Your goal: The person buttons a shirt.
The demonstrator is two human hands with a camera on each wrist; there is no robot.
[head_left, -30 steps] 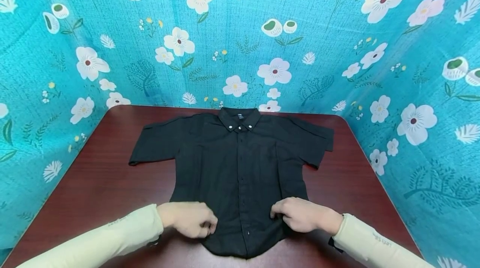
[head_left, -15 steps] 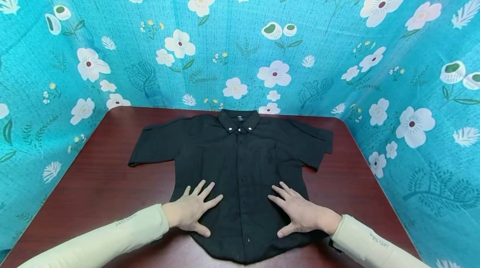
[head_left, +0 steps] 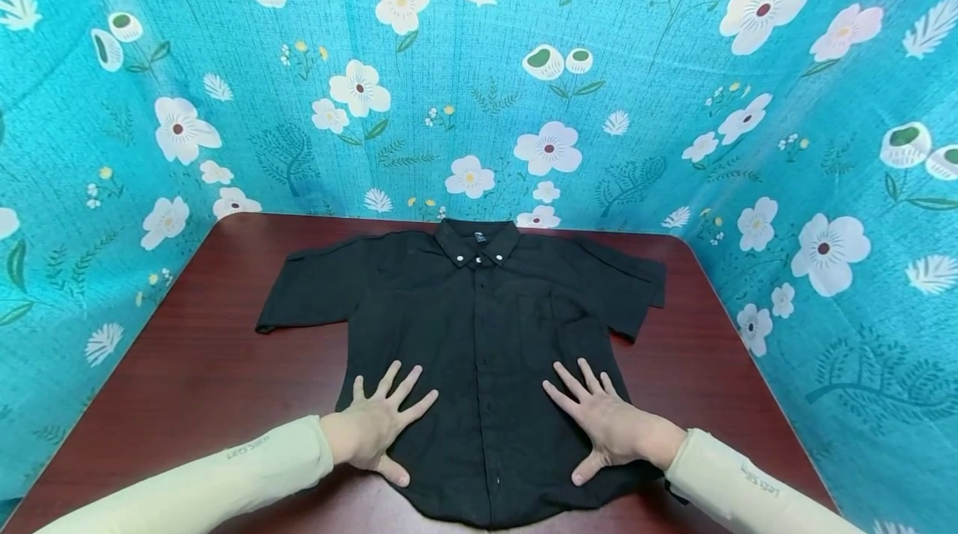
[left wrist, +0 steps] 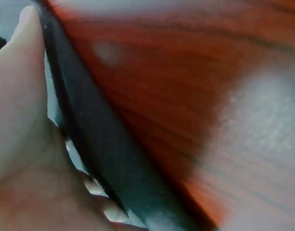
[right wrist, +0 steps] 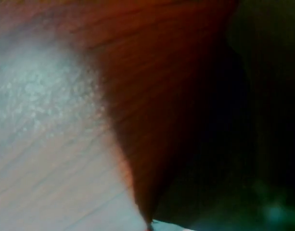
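Note:
A black short-sleeved button-up shirt [head_left: 449, 326] lies spread front up, its collar [head_left: 477, 243] toward the far side. My left hand [head_left: 374, 422] rests on the lower left of the shirt with fingers straight and spread. On the lower right, my right hand [head_left: 609, 422] presses the cloth in the same way, fingers fanned out. The left wrist view shows the left hand [left wrist: 22, 134] close up beside the shirt's dark edge [left wrist: 104, 139]. Dark blurred cloth [right wrist: 224, 144] fills much of the right wrist view; the right hand's fingers are hidden there.
The shirt lies on a reddish-brown wooden table [head_left: 209, 368] with rounded far corners. A turquoise flowered curtain [head_left: 479, 85] hangs behind the table and along both sides. Pale sleeves [head_left: 277, 455] cover both forearms.
Both hands go from curled fingers near the hem to spread palms flat on the shirt. Since half a second ago they have moved slightly apart, and the lower shirt looks wider and smoother.

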